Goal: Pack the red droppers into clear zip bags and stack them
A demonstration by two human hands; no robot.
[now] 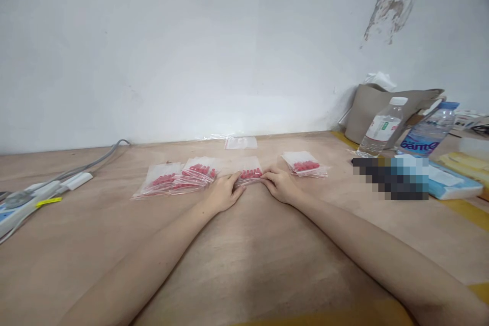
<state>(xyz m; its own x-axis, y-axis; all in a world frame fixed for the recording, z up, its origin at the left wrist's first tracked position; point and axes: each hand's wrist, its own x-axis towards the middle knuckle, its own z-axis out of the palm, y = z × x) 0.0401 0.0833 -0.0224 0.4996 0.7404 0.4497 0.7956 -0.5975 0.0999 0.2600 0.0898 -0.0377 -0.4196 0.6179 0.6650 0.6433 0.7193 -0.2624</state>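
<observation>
A small clear zip bag with a row of red capsule-shaped pieces lies flat on the wooden table between my hands. My left hand has its fingers at the bag's left edge, the thumb just below its near corner. At the right edge, my right hand has its fingers bent together on the side of the bag. Left of my left hand, a stack of similar filled bags overlaps another stack. Another pile of filled bags lies beyond my right hand.
Flat clear bags lie by the wall. A power strip with a grey cable sits at left. On the right stand two water bottles before a grey bin, near a blue tissue pack and a pixelated dark object.
</observation>
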